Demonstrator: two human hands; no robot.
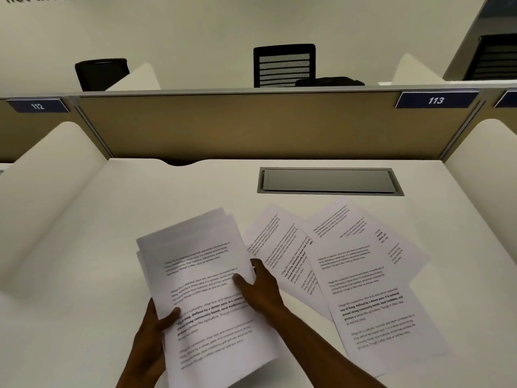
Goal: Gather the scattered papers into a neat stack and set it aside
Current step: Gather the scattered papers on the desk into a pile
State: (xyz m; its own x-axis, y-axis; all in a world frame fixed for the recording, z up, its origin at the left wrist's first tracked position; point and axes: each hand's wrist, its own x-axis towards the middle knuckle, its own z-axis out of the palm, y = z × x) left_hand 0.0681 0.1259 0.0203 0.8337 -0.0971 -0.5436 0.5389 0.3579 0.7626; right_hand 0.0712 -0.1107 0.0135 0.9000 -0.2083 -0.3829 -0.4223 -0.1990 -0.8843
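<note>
A bundle of printed white papers (pixel 201 278) is held above the white desk (pixel 84 275), tilted, its sheets slightly fanned at the top. My left hand (pixel 152 340) grips its lower left edge, thumb on top. On the bundle's right edge rests my right hand (pixel 260 289), thumb over the front sheet. Several loose printed papers (pixel 363 278) lie overlapping and skewed on the desk to the right of my hands.
A grey cable hatch (pixel 327 181) is set into the desk behind the papers. White curved dividers stand at the left (pixel 50 197) and right (pixel 486 175). A tan partition (pixel 237 124) labelled 113 closes the back; black chairs stand beyond it.
</note>
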